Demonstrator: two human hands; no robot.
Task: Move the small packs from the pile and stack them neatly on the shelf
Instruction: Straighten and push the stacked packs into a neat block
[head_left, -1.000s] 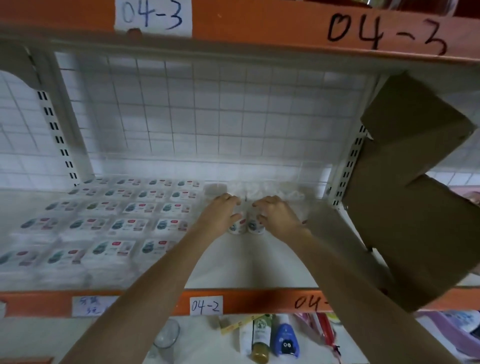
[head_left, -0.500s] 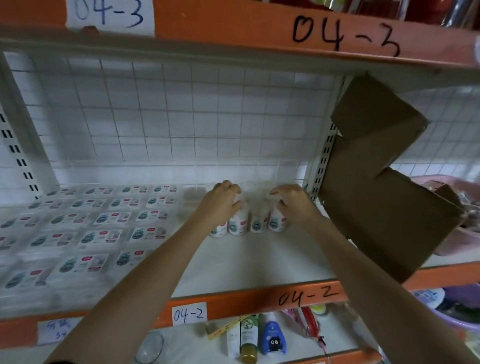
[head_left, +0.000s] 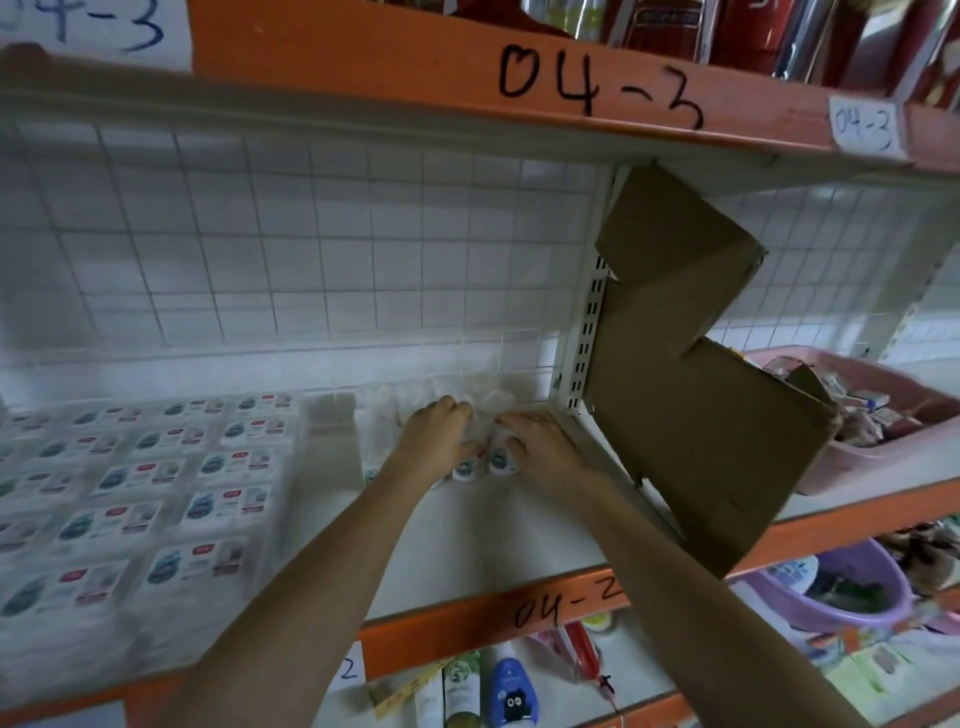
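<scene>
While the white shelf (head_left: 467, 540) carries neat rows of packs (head_left: 171, 467) at left, your left hand (head_left: 434, 441) and right hand (head_left: 540, 449) curl around small packs (head_left: 501, 460) at the far right, beside the cardboard box (head_left: 696, 395).

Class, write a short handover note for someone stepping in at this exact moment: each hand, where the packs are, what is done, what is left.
Left hand and right hand: both curled round upright small packs at the back of shelf 04-2.
Done: flat rows of packs laid out on the shelf's left.
Left: settle this cluster, then fetch more. The pile itself is not in view.
</scene>
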